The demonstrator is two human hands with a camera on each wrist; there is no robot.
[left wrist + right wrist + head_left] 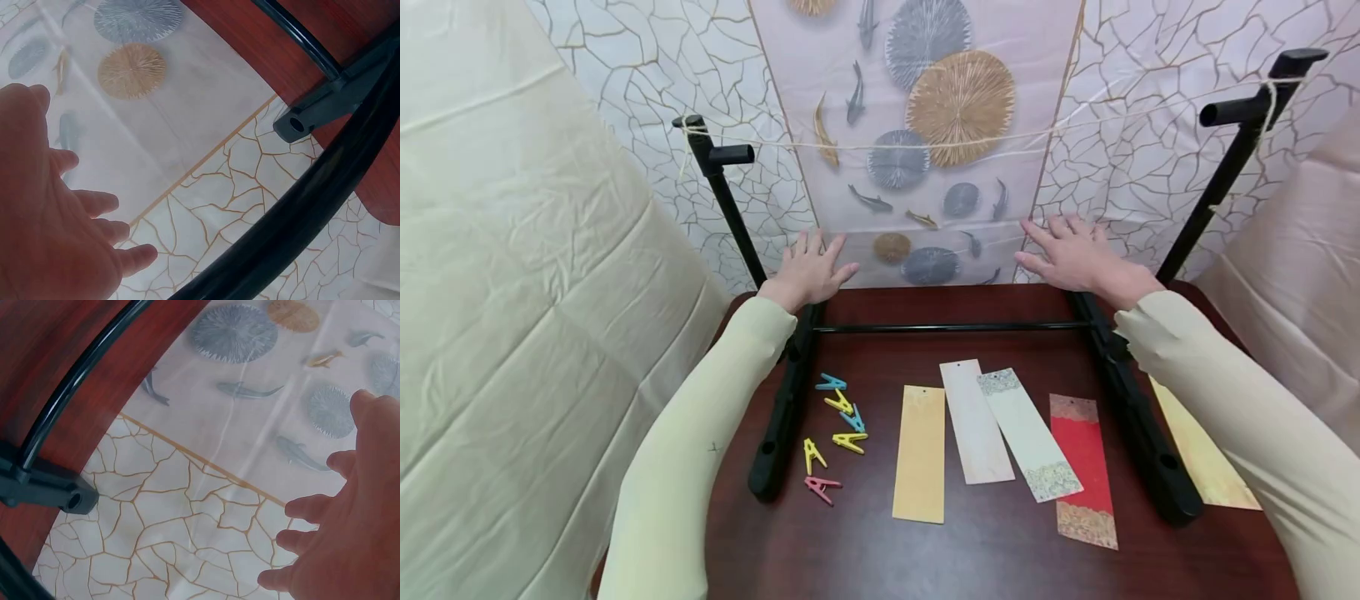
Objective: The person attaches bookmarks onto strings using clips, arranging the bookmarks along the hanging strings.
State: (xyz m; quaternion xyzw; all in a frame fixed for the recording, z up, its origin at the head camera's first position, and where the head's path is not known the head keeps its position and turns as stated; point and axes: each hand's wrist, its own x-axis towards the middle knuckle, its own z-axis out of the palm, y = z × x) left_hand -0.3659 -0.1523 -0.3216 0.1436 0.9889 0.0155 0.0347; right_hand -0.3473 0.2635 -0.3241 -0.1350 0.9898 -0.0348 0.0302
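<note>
My left hand (808, 273) is held out with fingers spread, near the left post of a black rack (737, 221); nothing is in it. On the other side my right hand (1084, 258) also has its fingers extended and holds nothing, inward of the right post. A thin string (865, 147) runs between the tops of the two posts. In the left wrist view the left hand (56, 206) appears apart from the black post (312, 187). The right wrist view shows the right hand (350, 519) over the patterned cloth (187, 519).
Several clothespins (848, 442), blue, yellow and pink, lie on the dark wooden table (865, 558) at left. Bookmark-like strips stand out beside them: tan (919, 454), white (977, 421), pale green (1030, 433) and red (1084, 467). A yellow strip (1202, 450) is partly behind the right sleeve.
</note>
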